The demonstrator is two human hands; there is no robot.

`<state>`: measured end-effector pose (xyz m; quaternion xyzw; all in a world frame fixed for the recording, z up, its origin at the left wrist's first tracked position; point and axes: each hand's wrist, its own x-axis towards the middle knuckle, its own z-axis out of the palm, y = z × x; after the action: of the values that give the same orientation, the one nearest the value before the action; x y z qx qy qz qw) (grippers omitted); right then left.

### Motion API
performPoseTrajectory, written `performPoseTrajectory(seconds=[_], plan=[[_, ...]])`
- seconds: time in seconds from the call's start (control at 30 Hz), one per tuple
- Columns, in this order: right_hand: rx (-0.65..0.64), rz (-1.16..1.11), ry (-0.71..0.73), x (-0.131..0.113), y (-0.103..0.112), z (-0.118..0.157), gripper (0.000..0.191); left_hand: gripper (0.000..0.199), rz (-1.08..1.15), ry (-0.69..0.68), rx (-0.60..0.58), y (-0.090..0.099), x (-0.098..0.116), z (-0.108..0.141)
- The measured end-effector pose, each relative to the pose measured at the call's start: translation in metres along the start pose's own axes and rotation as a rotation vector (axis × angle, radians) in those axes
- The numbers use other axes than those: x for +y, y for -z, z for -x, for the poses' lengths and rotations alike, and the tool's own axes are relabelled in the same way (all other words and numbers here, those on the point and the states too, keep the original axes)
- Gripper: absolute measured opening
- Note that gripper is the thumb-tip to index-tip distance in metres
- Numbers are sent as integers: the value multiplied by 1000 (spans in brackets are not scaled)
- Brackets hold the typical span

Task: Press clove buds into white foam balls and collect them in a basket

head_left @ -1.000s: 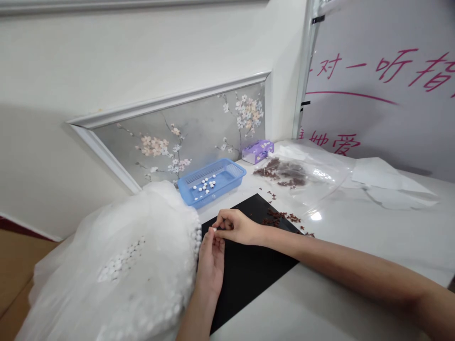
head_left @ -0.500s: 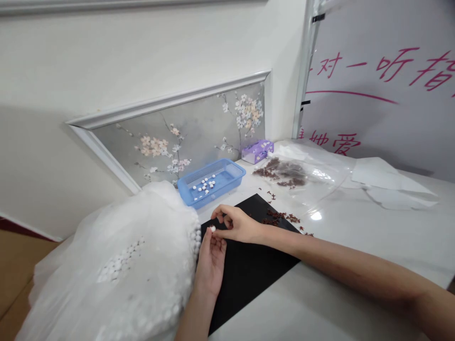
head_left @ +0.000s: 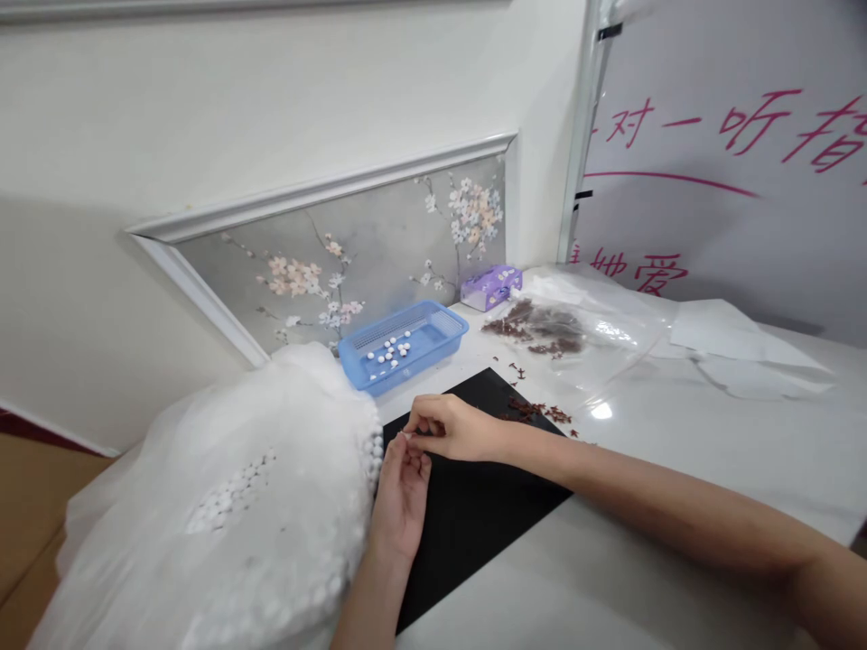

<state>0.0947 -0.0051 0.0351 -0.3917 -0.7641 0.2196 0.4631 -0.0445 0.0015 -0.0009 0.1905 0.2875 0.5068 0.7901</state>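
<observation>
My left hand point(head_left: 405, 496) is held palm up over the left edge of a black mat point(head_left: 480, 506), thumb and fingertips closed on a small white ball point(head_left: 406, 436). From the right, my right hand point(head_left: 457, 429) reaches in and pinches at the same ball, its fingers covering most of it. Whether a small brown piece is also in the right fingertips is hidden. Beside the right wrist, small brown star-shaped pieces point(head_left: 532, 411) lie scattered on the mat's far corner and the white table point(head_left: 677, 442).
A large clear bag of white balls point(head_left: 271, 506) bulges at the left, close to my left hand. Behind the mat stands a blue basket point(head_left: 424, 361) with several white balls. A plastic bag of brown pieces point(head_left: 555, 329) and a purple tissue pack point(head_left: 491, 289) lie farther back.
My right fingers have closed in over the white ball, so less of it shows. The left hand has hardly moved.
</observation>
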Motion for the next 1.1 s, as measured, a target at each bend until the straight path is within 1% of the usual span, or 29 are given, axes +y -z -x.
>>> performPoseTrajectory(seconds=[0.07, 0.13, 0.17, 0.2, 0.27, 0.3, 0.37, 0.4, 0.5, 0.63, 0.73, 0.83, 0.93, 1.1], plan=[[-36, 44, -7, -9, 10, -4, 13, 15, 16, -12, 5, -8, 3, 5], [-28, 61, -17, -23, 21, -9, 26, 10, 33, -55, -15, -23, 10, 14], [-8, 58, -9, -31, 27, -11, 27, 6, 27, -86, -46, -33, 15, 21], [11, 53, 14, -41, 32, -13, 22, 3, 4, -121, -94, -43, 21, 29], [81, 30, 69, -62, 42, -14, 12, 7, -75, -187, -190, -62, 32, 45], [128, 19, 99, -72, 45, -13, 11, 9, -121, -222, -219, -71, 37, 53], [198, 4, 146, -89, 50, -10, 9, 12, -208, -266, -207, -82, 43, 67], [209, 2, 159, -96, 52, -8, 9, 13, -240, -279, -193, -85, 45, 72], [197, -20, 156, -108, 52, -3, 10, 19, -283, -277, -157, -89, 45, 79], [207, -67, 107, -113, 49, -1, 6, 25, -329, -247, -161, -89, 44, 80], [224, -90, 78, -114, 48, -3, 8, 24, -421, -297, -175, -89, 47, 80], [219, -96, 106, -113, 49, -4, 12, 23, -510, -372, -162, -89, 50, 82], [183, -84, 105, -112, 50, -4, 14, 23, -552, -427, -128, -89, 51, 83], [173, -77, 42, -111, 51, -2, 14, 24, -563, -469, -49, -87, 51, 82]])
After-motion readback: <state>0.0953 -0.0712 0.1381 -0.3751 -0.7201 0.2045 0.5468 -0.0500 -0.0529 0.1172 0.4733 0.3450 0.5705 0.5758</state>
